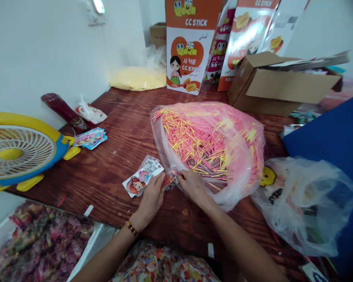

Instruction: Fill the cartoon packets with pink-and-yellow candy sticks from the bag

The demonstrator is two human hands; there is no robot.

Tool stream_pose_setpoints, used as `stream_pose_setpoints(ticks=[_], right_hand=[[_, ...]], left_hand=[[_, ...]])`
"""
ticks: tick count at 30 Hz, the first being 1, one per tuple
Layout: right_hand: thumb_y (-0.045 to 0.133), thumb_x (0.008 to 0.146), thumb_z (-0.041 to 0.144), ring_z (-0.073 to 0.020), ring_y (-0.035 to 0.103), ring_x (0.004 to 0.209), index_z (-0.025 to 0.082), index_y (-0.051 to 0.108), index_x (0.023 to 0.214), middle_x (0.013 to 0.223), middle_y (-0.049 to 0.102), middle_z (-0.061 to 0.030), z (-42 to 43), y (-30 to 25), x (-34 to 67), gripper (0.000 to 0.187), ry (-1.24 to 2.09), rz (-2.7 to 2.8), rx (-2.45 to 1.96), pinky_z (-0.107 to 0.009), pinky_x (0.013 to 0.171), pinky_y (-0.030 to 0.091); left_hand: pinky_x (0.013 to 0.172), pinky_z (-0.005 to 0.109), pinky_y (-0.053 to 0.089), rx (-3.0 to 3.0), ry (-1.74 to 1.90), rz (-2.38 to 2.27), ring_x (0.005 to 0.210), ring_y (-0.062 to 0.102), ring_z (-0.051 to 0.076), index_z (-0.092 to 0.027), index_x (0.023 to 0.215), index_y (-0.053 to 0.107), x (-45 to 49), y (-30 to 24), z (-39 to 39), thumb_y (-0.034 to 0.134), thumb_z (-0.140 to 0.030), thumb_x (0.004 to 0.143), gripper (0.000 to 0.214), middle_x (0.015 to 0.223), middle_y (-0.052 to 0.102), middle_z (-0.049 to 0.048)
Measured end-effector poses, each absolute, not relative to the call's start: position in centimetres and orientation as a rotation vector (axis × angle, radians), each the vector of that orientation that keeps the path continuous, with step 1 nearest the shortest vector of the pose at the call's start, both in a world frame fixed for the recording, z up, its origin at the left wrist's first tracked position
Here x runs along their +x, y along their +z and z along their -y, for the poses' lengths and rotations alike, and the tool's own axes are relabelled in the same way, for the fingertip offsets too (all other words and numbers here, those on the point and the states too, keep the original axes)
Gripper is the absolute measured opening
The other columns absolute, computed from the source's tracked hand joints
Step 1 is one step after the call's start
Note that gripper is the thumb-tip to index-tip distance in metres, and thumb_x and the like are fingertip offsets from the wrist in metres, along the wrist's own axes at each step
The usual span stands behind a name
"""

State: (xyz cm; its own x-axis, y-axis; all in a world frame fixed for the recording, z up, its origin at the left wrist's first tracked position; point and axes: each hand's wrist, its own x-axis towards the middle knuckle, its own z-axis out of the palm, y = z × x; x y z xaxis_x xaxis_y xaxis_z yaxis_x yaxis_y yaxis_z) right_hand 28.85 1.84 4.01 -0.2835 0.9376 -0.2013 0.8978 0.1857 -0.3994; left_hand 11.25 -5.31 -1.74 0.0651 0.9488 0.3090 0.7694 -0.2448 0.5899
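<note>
My left hand (151, 197) and my right hand (193, 186) meet at the near edge of a brown wooden table (117, 149). Both pinch a small bundle of pink and yellow sticks (170, 178) between them. Just left of my left hand lies a small printed packet (142, 176) with a cartoon girl on it. Right behind my right hand sits a big clear plastic bag (211, 145) full of loose pink and yellow sticks, its mouth facing me.
A yellow and blue desk fan (17, 150) lies at the left. More printed packets (91, 138) and a dark red bottle (61, 109) lie near the wall. Orange CC Stick boxes (191, 47), a cardboard box (282, 84) and a crumpled plastic bag (306, 203) stand behind and right.
</note>
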Motion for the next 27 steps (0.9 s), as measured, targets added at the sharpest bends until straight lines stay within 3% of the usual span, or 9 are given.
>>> stream_pose_setpoints(ticks=[4, 9, 17, 21, 27], right_hand=[[0.051, 0.093, 0.035, -0.018, 0.063, 0.074, 0.02, 0.071, 0.09, 0.085, 0.074, -0.0063, -2.0, 4.0, 29.0, 0.025, 0.734, 2.36, -1.789, -0.027, 0.061, 0.031], [0.051, 0.095, 0.032, -0.0156, 0.064, 0.076, 0.021, 0.07, 0.093, 0.085, 0.074, -0.0025, -3.2, 4.4, 31.8, 0.023, 0.765, 2.189, -1.66, -0.025, 0.066, 0.037], [0.043, 0.097, 0.024, -0.0192, 0.067, 0.089, 0.021, 0.068, 0.104, 0.105, 0.073, -0.0077, -6.6, 5.3, 43.3, 0.026, 0.254, 2.294, -2.101, -0.026, 0.068, 0.038], [0.042, 0.097, 0.023, -0.0197, 0.066, 0.085, 0.017, 0.068, 0.103, 0.103, 0.072, -0.0108, -7.6, 5.6, 45.8, 0.027, 0.128, 2.446, -2.237, -0.027, 0.066, 0.037], [0.045, 0.094, 0.013, -0.022, 0.061, 0.099, 0.016, 0.068, 0.102, 0.106, 0.068, -0.0123, -10.5, 5.0, 45.6, 0.025, 0.016, 2.841, -1.788, -0.029, 0.077, 0.038]], left_hand=[[0.111, 0.052, 0.043, 2.228, 0.832, -1.747, 0.137, 0.044, 0.03, -0.02, 0.149, 0.036, 12.1, -3.8, 6.4, 0.048, -0.014, 0.093, 0.057, 0.148, 0.046, 0.0163], [0.109, 0.053, 0.045, 2.276, 0.842, -1.706, 0.137, 0.044, 0.03, -0.023, 0.153, 0.028, 12.7, -5.0, 4.7, 0.045, -0.012, 0.094, 0.063, 0.149, 0.044, 0.0163], [0.11, 0.053, 0.043, 2.27, 0.955, -1.659, 0.139, 0.042, 0.03, -0.027, 0.156, 0.022, 13.0, -4.5, 4.6, 0.049, -0.018, 0.095, 0.067, 0.15, 0.043, 0.0165], [0.109, 0.053, 0.045, 2.288, 0.964, -1.658, 0.138, 0.044, 0.03, -0.027, 0.156, 0.021, 13.1, -4.3, 5.0, 0.051, -0.021, 0.095, 0.068, 0.15, 0.043, 0.0164], [0.109, 0.054, 0.044, 2.314, 0.927, -1.702, 0.138, 0.044, 0.032, -0.026, 0.156, 0.021, 13.0, -4.4, 5.0, 0.051, -0.021, 0.095, 0.068, 0.15, 0.043, 0.0171]])
